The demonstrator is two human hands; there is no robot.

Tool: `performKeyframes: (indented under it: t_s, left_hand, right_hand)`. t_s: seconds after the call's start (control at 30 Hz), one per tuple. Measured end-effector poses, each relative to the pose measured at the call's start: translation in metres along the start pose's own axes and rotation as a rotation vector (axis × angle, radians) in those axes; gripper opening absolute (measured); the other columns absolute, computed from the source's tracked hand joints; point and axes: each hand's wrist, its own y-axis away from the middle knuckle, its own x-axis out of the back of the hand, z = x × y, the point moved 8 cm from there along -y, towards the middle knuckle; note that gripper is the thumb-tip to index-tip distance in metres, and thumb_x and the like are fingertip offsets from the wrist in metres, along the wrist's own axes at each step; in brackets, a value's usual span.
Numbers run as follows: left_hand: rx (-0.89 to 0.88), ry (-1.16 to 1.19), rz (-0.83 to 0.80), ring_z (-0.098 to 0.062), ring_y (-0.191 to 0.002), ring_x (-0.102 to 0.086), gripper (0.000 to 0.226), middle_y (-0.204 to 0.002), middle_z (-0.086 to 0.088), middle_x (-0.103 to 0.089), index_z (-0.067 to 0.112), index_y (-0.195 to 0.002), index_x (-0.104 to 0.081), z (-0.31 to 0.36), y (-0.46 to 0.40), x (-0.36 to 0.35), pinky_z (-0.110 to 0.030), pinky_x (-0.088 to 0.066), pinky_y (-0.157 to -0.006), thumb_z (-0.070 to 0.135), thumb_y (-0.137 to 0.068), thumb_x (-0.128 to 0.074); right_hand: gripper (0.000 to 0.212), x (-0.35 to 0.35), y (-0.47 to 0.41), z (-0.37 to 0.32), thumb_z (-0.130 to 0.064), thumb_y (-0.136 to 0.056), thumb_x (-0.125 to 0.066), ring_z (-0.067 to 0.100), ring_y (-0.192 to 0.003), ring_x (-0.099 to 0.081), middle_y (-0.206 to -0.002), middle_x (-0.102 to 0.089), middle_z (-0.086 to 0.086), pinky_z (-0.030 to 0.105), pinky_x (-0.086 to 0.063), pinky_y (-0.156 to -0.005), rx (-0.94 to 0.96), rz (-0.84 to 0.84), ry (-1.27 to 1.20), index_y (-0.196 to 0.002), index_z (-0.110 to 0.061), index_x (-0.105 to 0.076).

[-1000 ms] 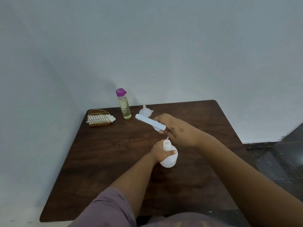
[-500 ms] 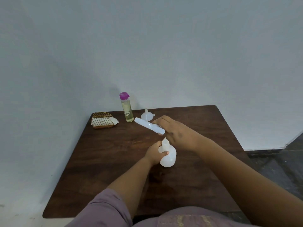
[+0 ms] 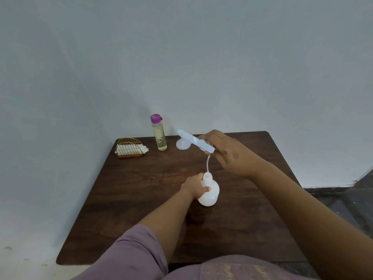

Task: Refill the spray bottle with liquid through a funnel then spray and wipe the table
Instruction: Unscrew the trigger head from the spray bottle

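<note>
While my left hand [image 3: 194, 185] grips the neck of the white spray bottle [image 3: 209, 191] standing near the middle of the surface [image 3: 141, 199], my right hand [image 3: 226, 152] holds the spray head [image 3: 194, 141] lifted clear above it, the thin dip tube [image 3: 207, 163] hanging down with its tip just over the open mouth. So only the opening step looks done. The funnel [image 3: 182, 144] stands mouth-down and the purple-capped bottle of yellowish liquid [image 3: 159, 134] is shut at the far edge, near the wire holder of wipes [image 3: 130, 148]; filling, recapping, spraying and wiping all remain.
</note>
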Motion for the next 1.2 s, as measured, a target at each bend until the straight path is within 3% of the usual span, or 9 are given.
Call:
performKeyframes:
  t_s: [0.13,0.3,0.53,0.67,0.73,0.83,1.0,1.2]
  left_hand:
    - [0.006,-0.031,-0.002,-0.026,-0.129,-0.046,0.064,-0.139,0.001,-0.053,0.027,-0.138,-0.043,0.0,-0.003,-0.002,-0.05,-0.043,-0.103,0.049,-0.081,-0.063]
    - [0.003,-0.04,0.003,-0.026,-0.128,-0.047,0.063,-0.139,0.0,-0.053,0.025,-0.137,-0.044,0.002,-0.001,0.001,-0.049,-0.043,-0.104,0.048,-0.082,-0.064]
    - [0.017,-0.049,0.003,-0.026,-0.132,-0.045,0.068,-0.143,-0.001,-0.05,0.022,-0.142,-0.041,0.002,-0.001,0.004,-0.048,-0.042,-0.106,0.047,-0.084,-0.065]
    - [0.017,-0.06,0.027,-0.025,-0.129,-0.046,0.066,-0.14,0.0,-0.052,0.022,-0.14,-0.043,0.003,0.001,0.006,-0.046,-0.044,-0.104,0.047,-0.083,-0.065]
    - [0.02,-0.068,0.059,-0.024,-0.125,-0.049,0.061,-0.133,0.001,-0.056,0.022,-0.133,-0.048,0.002,0.003,0.008,-0.045,-0.046,-0.1,0.047,-0.081,-0.068]
    - [0.04,-0.043,0.081,-0.023,-0.118,-0.052,0.058,-0.125,0.003,-0.058,0.023,-0.121,-0.051,0.0,0.004,0.012,-0.046,-0.05,-0.096,0.047,-0.074,-0.073]
    - [0.041,0.017,0.116,-0.021,-0.115,-0.052,0.06,-0.124,0.004,-0.057,0.024,-0.119,-0.049,0.0,0.006,0.016,-0.042,-0.051,-0.094,0.047,-0.071,-0.077]
    - [0.017,0.149,0.159,-0.019,-0.116,-0.052,0.054,-0.125,0.004,-0.056,0.031,-0.12,-0.05,0.005,0.01,0.015,-0.039,-0.052,-0.093,0.044,-0.075,-0.076]
  right_hand:
    - [0.033,0.0,0.0,0.006,-0.002,-0.088,-0.039,0.024,-0.081,-0.053,-0.102,-0.052,0.0,0.039,-0.047,-0.071,-0.03,0.013,-0.003,-0.116,-0.011,-0.054]
    - [0.037,0.0,0.002,0.004,0.001,-0.086,-0.041,0.013,-0.08,-0.049,-0.105,-0.047,-0.008,0.028,-0.045,-0.069,0.012,0.048,0.002,-0.117,-0.016,-0.051]
    - [0.048,0.003,0.001,0.014,0.005,-0.081,-0.04,0.018,-0.088,-0.054,-0.112,-0.049,-0.002,0.037,-0.049,-0.073,-0.001,0.092,0.025,-0.124,-0.014,-0.05]
    - [0.049,0.01,0.003,0.021,0.011,-0.081,-0.043,0.002,-0.089,-0.051,-0.107,-0.047,-0.007,0.018,-0.045,-0.078,-0.038,0.169,0.006,-0.125,-0.012,-0.051]
    - [0.041,0.015,0.006,0.03,0.008,-0.085,-0.048,0.002,-0.088,-0.052,-0.104,-0.051,-0.005,0.02,-0.046,-0.078,-0.075,0.263,0.0,-0.121,-0.011,-0.053]
    - [0.025,0.021,0.017,0.052,-0.012,-0.091,-0.057,0.017,-0.092,-0.062,-0.101,-0.059,0.003,0.035,-0.054,-0.08,-0.201,0.433,-0.086,-0.115,-0.011,-0.054]
    - [0.019,0.031,0.048,0.092,-0.023,-0.088,-0.066,0.006,-0.089,-0.061,-0.098,-0.064,-0.005,0.005,-0.045,-0.074,-0.525,0.631,-0.195,-0.104,-0.017,-0.057]
    - [0.021,0.045,0.081,0.119,-0.024,-0.09,-0.064,-0.005,-0.083,-0.055,-0.097,-0.057,-0.01,-0.004,-0.037,-0.065,-0.727,0.725,-0.242,-0.106,-0.019,-0.051]
